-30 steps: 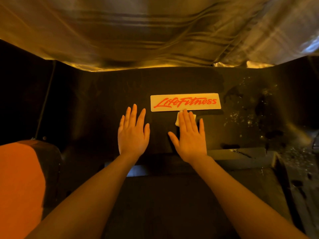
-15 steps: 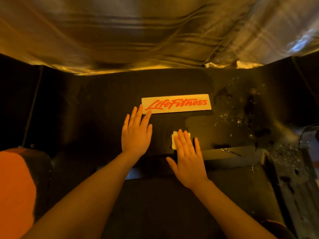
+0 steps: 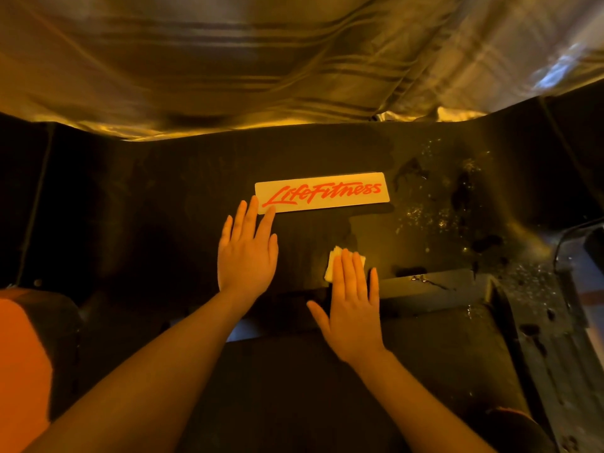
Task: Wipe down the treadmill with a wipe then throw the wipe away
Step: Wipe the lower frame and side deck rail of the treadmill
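I am pressing my right hand (image 3: 353, 305) flat, with straight fingers, on the wipe (image 3: 334, 265); only its far corner is showing beyond my fingertips. The wipe is lying on the dark treadmill (image 3: 163, 197) cover, below the right end of the logo (image 3: 322, 192). My left hand (image 3: 246, 253) is resting open and flat beside it, fingertips touching the logo's left corner. Wet spots (image 3: 434, 217) are lying to the right, so the right hand is nearer to them.

Both forearms are bare to the frame's bottom edge, with no sleeve showing. The left hand (image 3: 247, 255) and the right hand (image 3: 351, 308) are bare too, with short nails.
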A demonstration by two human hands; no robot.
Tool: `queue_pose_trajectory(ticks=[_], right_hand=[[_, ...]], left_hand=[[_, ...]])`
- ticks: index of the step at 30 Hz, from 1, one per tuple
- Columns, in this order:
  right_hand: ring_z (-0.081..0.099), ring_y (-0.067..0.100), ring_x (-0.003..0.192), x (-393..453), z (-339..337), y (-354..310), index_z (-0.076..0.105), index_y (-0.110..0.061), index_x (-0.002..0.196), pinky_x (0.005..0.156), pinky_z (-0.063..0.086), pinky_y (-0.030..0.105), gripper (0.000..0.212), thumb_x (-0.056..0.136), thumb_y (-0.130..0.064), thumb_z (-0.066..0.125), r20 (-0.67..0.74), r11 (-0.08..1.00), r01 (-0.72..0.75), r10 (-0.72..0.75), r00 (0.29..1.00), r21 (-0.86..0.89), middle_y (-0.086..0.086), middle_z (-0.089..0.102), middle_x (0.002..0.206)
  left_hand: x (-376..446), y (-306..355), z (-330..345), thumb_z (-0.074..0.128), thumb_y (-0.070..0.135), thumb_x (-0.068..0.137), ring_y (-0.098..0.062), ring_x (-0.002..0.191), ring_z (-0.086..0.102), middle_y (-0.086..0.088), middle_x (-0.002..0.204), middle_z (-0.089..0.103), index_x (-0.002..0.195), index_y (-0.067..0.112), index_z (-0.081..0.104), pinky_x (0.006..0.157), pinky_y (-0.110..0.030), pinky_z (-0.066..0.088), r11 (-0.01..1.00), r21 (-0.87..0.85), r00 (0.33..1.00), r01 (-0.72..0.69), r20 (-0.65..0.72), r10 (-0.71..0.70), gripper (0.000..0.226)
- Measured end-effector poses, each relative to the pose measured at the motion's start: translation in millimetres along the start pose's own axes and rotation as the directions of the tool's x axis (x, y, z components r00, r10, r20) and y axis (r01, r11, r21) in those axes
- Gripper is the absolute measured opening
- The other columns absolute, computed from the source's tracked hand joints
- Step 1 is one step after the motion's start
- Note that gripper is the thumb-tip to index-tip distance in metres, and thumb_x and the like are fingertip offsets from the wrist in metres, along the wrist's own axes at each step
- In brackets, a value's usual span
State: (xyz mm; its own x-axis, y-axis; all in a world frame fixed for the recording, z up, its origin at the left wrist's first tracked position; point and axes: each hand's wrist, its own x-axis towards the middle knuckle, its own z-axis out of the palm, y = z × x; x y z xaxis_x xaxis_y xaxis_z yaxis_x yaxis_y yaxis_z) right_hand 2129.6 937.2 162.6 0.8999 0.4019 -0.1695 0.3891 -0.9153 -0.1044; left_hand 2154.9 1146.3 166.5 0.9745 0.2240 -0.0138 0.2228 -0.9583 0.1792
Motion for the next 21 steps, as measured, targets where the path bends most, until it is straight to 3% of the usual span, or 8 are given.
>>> queue_pose_trajectory(ticks=[6, 11, 18, 21], right_hand=[[0.010, 0.029, 0.153, 26.0, -16.0, 8.5, 0.020, -0.006, 0.157, 0.122, 0.013, 0.052, 0.089, 0.096, -0.071, 0.009, -0.024, 1.000, 0.030, -0.030, 0.999, 0.008, 0.013, 0.016, 0.164], [-0.003, 0.031, 0.153, 89.2, -34.9, 19.3, 0.007, -0.006, 0.158, 0.121, -0.001, 0.051, 0.092, 0.092, -0.070, 0.007, -0.042, 0.995, -0.091, 0.089, 0.995, -0.047, 0.016, 0.002, 0.166], [0.013, 0.028, 0.152, 42.0, -23.1, 8.9, 0.014, -0.006, 0.158, 0.122, 0.020, 0.050, 0.089, 0.094, -0.069, 0.015, -0.057, 0.994, -0.077, 0.081, 0.995, 0.078, 0.012, 0.016, 0.165], [0.016, 0.027, 0.152, 2.2, -9.7, 11.1, 0.017, -0.007, 0.158, 0.120, 0.021, 0.050, 0.088, 0.096, -0.070, 0.015, -0.038, 0.995, -0.080, 0.082, 0.996, 0.055, 0.012, 0.019, 0.164]], left_hand=[[0.2, -0.2, 0.4, 0.032, 0.035, 0.101, -0.030, 0.151, 0.016, -0.013, 0.162, 0.023, 0.152, 0.017, 0.036, 0.120, -0.048, 0.018, 1.000, -0.015, 1.000, -0.001, -0.013, 0.001, 0.054], [0.6, 1.0, -0.6, 0.036, 0.034, 0.101, -0.030, 0.151, 0.018, -0.013, 0.162, 0.025, 0.152, 0.017, 0.037, 0.120, -0.049, 0.021, 1.000, -0.007, 1.000, 0.003, -0.023, -0.003, 0.053], [0.2, 0.6, -0.5, 0.036, 0.034, 0.101, -0.031, 0.150, 0.020, -0.014, 0.161, 0.026, 0.151, 0.016, 0.038, 0.119, -0.050, 0.022, 1.000, -0.015, 0.999, -0.004, -0.032, 0.004, 0.053], [0.5, 0.3, 0.4, 0.036, 0.034, 0.101, -0.031, 0.150, 0.020, -0.014, 0.161, 0.026, 0.151, 0.016, 0.038, 0.119, -0.050, 0.023, 1.000, -0.007, 0.999, -0.007, -0.035, 0.007, 0.053]])
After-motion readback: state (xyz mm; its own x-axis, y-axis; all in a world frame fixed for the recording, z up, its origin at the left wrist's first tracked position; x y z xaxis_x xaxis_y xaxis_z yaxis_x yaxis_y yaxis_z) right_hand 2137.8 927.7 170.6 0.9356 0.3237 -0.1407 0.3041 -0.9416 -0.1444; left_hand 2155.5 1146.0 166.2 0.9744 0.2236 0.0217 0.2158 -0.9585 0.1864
